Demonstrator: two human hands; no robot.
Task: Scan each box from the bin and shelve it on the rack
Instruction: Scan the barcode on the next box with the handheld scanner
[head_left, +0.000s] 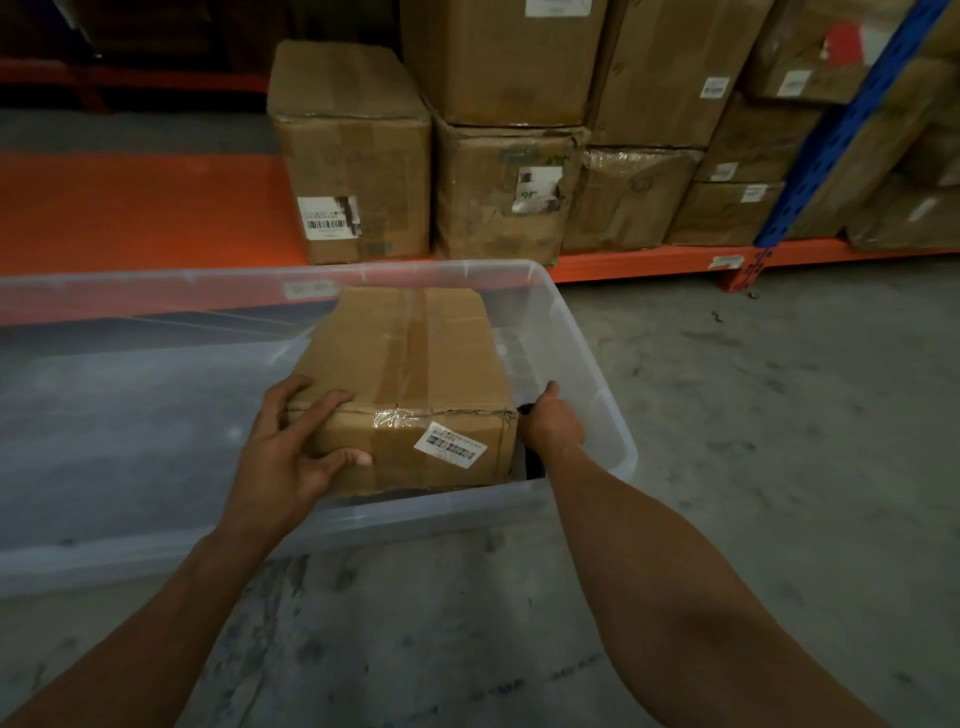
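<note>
Cardboard box (410, 384) sits in the right end of the clear plastic bin (587, 364), taped along its top seam, near face toward the person. Only box visible in the bin; the space left of the box is bare.

Left hand (291, 447) wraps the box's near left corner: fingers spread on the top edge, thumb pressed on the near face. Right hand (550, 423) is against the box's right side, thumb up, fingers hidden behind the corner. Something dark shows at that hand, right of the box; possibly a scanner, cannot tell. Neither hand is closed fully; both press flat on the box. Whether the box is lifted off the bin floor cannot be told.

Judgement: step in hand is taking the box out for scanning. To do it well, get the right fingers low under the side, lift straight up clear of the bin's near wall, and keep the near face outward so the barcode label (451, 446) stays readable.

Label: white sticker, barcode with a line of small print above, too small to read.

Beyond the box, the rack (649, 262) has an orange beam and a blue upright (831, 140). Stacked cartons fill it; the nearest carton (358, 150) carries a white barcode sticker, partly smudged, unreadable. Open orange shelf lies left of that carton. Grey concrete floor (779, 389) right of the box.
</note>
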